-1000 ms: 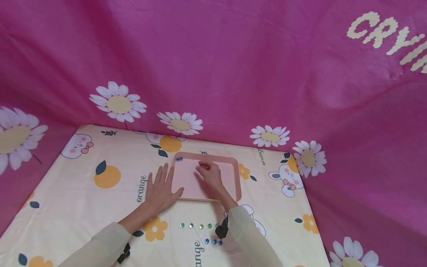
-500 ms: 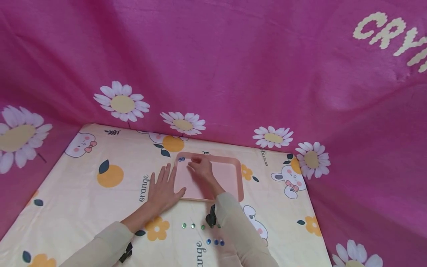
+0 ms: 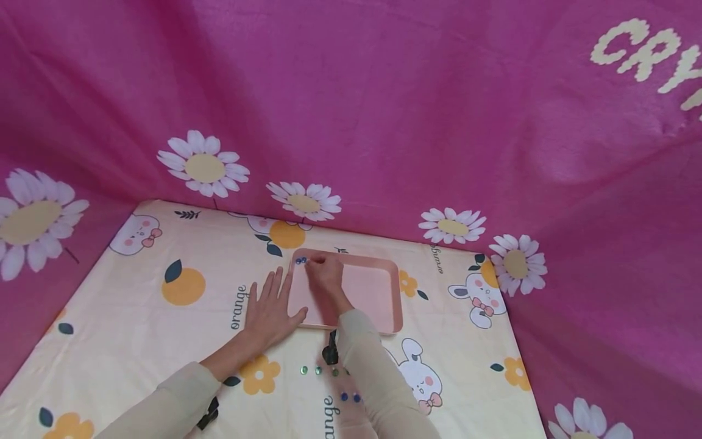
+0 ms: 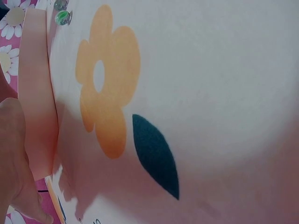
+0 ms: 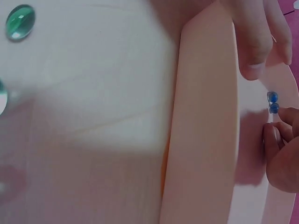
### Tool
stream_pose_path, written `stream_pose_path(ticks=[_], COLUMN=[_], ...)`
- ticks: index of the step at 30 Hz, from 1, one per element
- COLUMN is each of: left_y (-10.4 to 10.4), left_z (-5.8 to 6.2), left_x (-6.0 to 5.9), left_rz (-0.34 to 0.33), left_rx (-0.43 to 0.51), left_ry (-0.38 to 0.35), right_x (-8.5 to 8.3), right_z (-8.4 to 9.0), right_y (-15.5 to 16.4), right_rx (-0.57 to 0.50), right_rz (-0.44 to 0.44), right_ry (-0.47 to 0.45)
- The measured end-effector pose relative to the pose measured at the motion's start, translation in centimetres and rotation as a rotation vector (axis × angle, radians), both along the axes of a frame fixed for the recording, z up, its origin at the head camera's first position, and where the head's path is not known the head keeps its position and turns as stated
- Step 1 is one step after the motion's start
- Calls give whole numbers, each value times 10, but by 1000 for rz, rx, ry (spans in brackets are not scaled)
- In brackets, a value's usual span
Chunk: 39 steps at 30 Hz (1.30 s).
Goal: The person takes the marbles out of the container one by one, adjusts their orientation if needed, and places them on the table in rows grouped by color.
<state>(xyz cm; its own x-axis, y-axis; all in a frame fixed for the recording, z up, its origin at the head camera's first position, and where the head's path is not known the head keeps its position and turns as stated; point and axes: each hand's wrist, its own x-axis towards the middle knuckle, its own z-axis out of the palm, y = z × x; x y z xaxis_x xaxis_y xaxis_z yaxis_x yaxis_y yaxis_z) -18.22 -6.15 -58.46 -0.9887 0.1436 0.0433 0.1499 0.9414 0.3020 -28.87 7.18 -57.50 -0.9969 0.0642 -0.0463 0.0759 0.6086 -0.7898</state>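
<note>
A pink tray (image 3: 378, 292) lies on the printed cloth, and two blue beads (image 3: 300, 260) sit in its far left corner. My right hand (image 3: 323, 273) is inside the tray with its fingers curled. Its fingertips (image 5: 275, 133) are bunched right beside the blue beads (image 5: 272, 102), and whatever lies between them is hidden. My left hand (image 3: 270, 308) lies flat on the cloth at the tray's left side, with its thumb (image 4: 14, 154) against the tray rim (image 4: 37, 93). One of its fingers (image 5: 254, 44) reaches over the rim (image 5: 201, 140).
Several green beads (image 3: 318, 370) lie in a row on the cloth near me, partly under my right sleeve, with blue beads (image 3: 350, 397) closer still. One green bead (image 5: 19, 22) shows in the right wrist view. Pink flowered fabric (image 3: 384, 122) rises behind and to the right.
My right hand has moved left across the tray, from its middle to the far left corner beside the two blue beads. The left hand has stayed flat.
</note>
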Motion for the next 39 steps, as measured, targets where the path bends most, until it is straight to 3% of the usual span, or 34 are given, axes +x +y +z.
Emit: stream_pose_path(ticks=[5,11,15,19,34,39], left_y=[0,0,0,0,-1,-1], left_z=[-1,-3,-3,-3,-3,-1], left_x=[0,-2,-2,-2,0,-1], left_rz=[-1,1,-2,0,4,2], left_rx=[-6,1,26,36,48,38], left_ry=[-2,0,-2,-13,14,-8], right_x=[-1,1,1,-3,-9,-6], right_z=[0,6,6,2,-11,-5], right_y=[-6,-13,-17,-20,-27,-27], right_rx=[21,-80,-54,-59,21,16], right_rz=[-67,-106,-149,-180,-226,-217], right_ry=[3,-44,-30,-79,-55,-23])
